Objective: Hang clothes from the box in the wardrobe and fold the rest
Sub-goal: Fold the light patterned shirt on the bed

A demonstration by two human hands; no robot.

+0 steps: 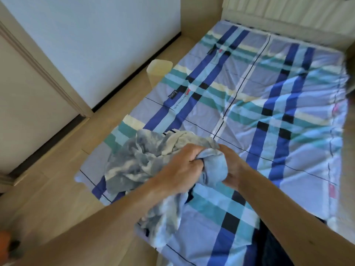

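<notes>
A crumpled light-blue and white tie-dye garment (pixel 138 160) hangs bunched above the near left part of the bed (pixel 269 116), which is covered by a blue plaid sheet. My left hand (pixel 180 166) grips a bunch of its cloth from above. My right hand (pixel 232 166) holds the same bunch from the right side, its fingers tucked under the fabric. Part of the garment trails down below my left forearm. The box and the wardrobe interior are not in view.
A cream bin (pixel 159 72) stands on the wooden floor (pixel 57 189) by the bed's far left side. White sliding doors (pixel 28 112) run along the left. A padded headboard (pixel 288 14) is at the far end. A dark item (pixel 276 246) lies at the bed's near right.
</notes>
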